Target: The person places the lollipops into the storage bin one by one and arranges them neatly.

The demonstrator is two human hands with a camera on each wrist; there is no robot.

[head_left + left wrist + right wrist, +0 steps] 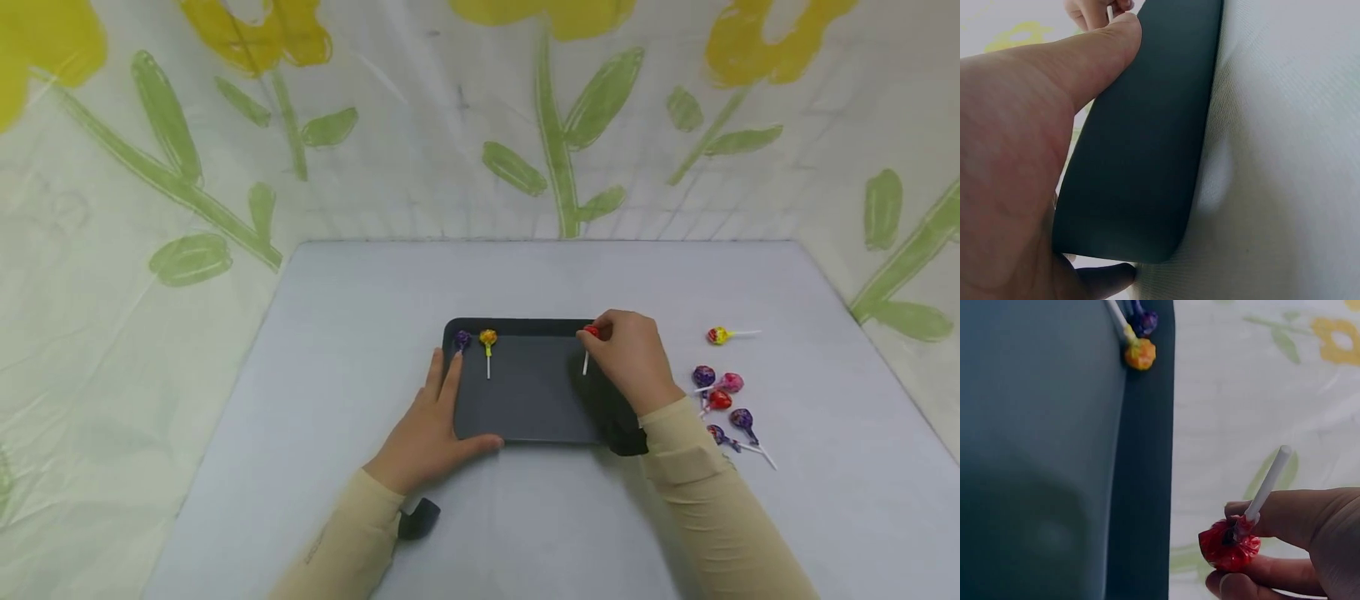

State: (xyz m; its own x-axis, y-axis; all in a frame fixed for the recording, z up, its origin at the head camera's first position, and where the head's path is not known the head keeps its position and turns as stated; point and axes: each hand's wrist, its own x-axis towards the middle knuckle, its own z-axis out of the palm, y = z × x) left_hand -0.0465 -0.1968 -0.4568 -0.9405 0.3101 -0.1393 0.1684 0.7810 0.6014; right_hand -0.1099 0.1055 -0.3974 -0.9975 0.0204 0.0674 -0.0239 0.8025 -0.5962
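Note:
My right hand pinches a red-wrapped lollipop by its candy head, above the right part of a dark grey tray. Its white stick points away from the fingers. My left hand lies at the tray's left front corner, fingers extended along the left side and thumb on the front rim. In the left wrist view the thumb rests on the rim of the tray wall. Inside the tray, near the back left, lie a purple lollipop, partly hidden by the left fingers, and an orange-yellow lollipop.
To the right of the tray lies a loose group of lollipops, with purple, pink and red ones among several. A yellow-and-red lollipop lies apart behind them. A flower-printed sheet hangs behind the white table.

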